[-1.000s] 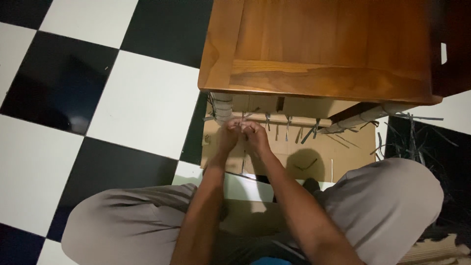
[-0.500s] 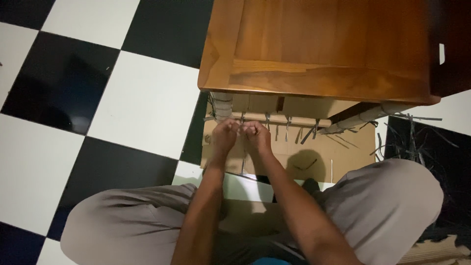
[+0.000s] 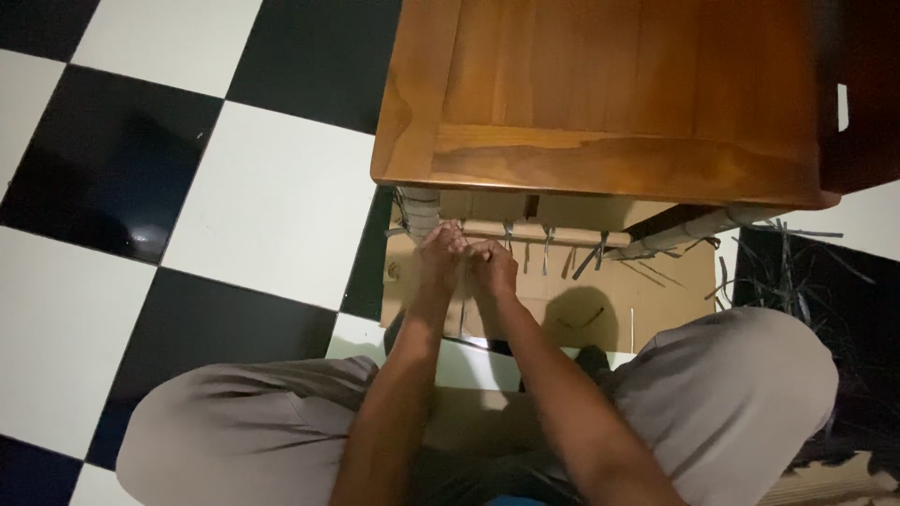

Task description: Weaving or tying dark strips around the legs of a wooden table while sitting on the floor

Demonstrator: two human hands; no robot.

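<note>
**Two hands meet at a wrapped rail under a wooden table**

The person sits on a black-and-white checked floor (image 3: 234, 187) with knees spread in grey trousers (image 3: 741, 394), both arms reaching forward under the edge of a brown wooden table (image 3: 600, 103). The left hand (image 3: 441, 251) and the right hand (image 3: 492, 265) are pressed close together, touching each other, right at a pale horizontal rail (image 3: 525, 231) that runs beneath the tabletop. The fingers of both hands are curled in and bunched narrow at the rail; whatever they pinch is too small and too shaded to make out (it may be one of the thin strips, but I cannot tell).

Short grey strips (image 3: 547, 245) hang at intervals along the rail, to the right of the hands. A table leg (image 3: 419, 208) wound with the same pale material stands just beside the left hand. Below the rail a flat sheet of brown cardboard (image 3: 656, 290) lies on the floor, between the person's knees and the table. A loose heap of dark thin strips (image 3: 797, 272) lies on the black tile at the right, well apart from the hands.
</note>
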